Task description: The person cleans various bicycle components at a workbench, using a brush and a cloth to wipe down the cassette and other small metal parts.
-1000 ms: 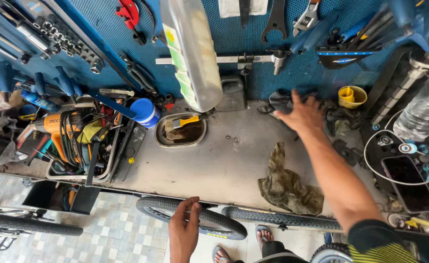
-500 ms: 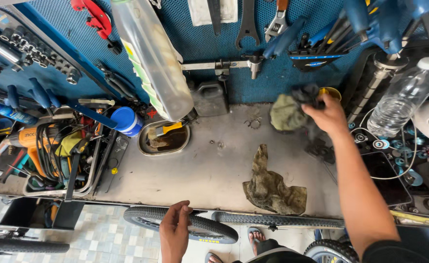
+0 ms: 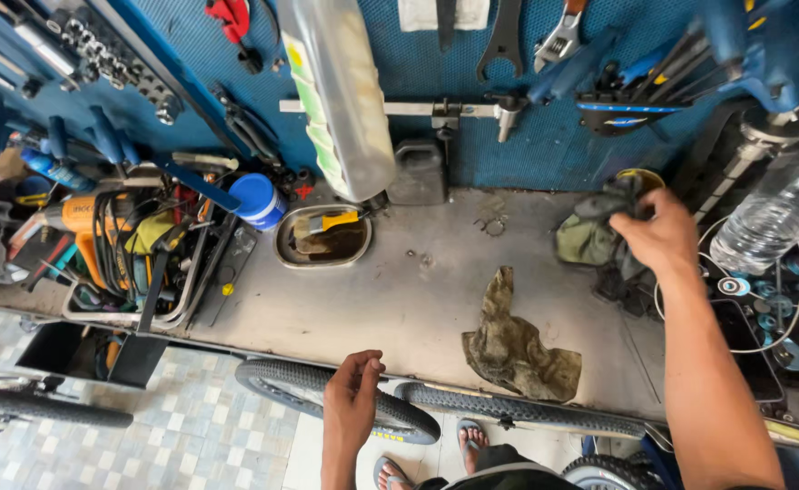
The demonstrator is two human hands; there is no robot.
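**Right hand grips rag at back of workbench; left hand rests on tyre**

The right hand (image 3: 661, 238) is extended over the far right of the metal workbench (image 3: 399, 308), fingers clenched around a dark, olive-tinged rag (image 3: 595, 231). The rag is bunched and hangs from the grip just above the bench surface, close to the blue pegboard wall (image 3: 527, 154) and in front of a yellow cup (image 3: 640, 177).

The left hand (image 3: 352, 399) is low at the near edge of the bench, fingers loosely curled with the tips touching a bicycle tyre (image 3: 327, 395) that lies along the bench front. It grasps nothing firmly; the hold appears released.

A second rag (image 3: 513, 349), olive and crumpled, lies flat on the bench between the two hands, touched by neither. Further left stands an oval metal tray (image 3: 322, 240) containing dark liquid, with a blue-capped container (image 3: 256, 200) just beside it. A clear plastic bottle (image 3: 772, 218) lies at the far right. Wrenches and other tools hang on the pegboard above.
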